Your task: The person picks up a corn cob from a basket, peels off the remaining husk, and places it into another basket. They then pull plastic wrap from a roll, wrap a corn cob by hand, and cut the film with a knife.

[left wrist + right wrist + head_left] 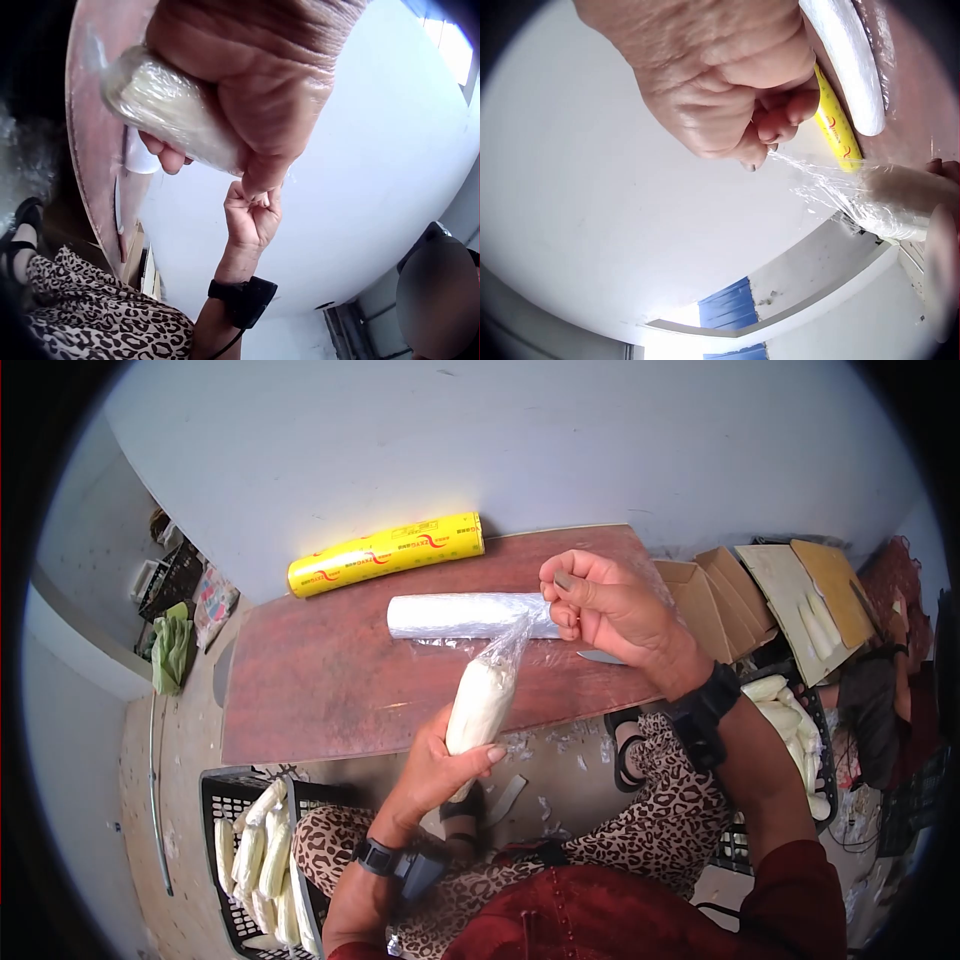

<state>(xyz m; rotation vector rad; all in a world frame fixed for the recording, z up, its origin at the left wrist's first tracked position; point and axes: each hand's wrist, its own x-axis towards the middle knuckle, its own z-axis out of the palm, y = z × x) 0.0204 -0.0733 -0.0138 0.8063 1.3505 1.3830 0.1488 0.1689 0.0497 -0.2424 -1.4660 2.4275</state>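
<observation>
My left hand (pixel 437 770) curls round a pale, long vegetable (pixel 482 705) wrapped in clear film, tilted up in front of the table edge. Its type is unclear. The fingers of my right hand (pixel 610 610) pinch the end of the cling film (pixel 515 637), which stretches in a twisted strand from the vegetable's upper tip. In the right wrist view, this film (pixel 817 184) runs taut and creased between the two hands. Behind them, a white film roll (pixel 450 616) lies across the table. Below the right hand, a knife blade (pixel 600 657) shows, its handle hidden in the head view.
A yellow printed roll (pixel 385 553) lies at the back of the reddish table (pixel 300 690). Black crates with pale vegetables stand at the left (pixel 208 810) and right (pixel 826 745). Cardboard boxes (pixel 700 600) sit beyond the table's right edge. Another person (pixel 875 700) is at the far right.
</observation>
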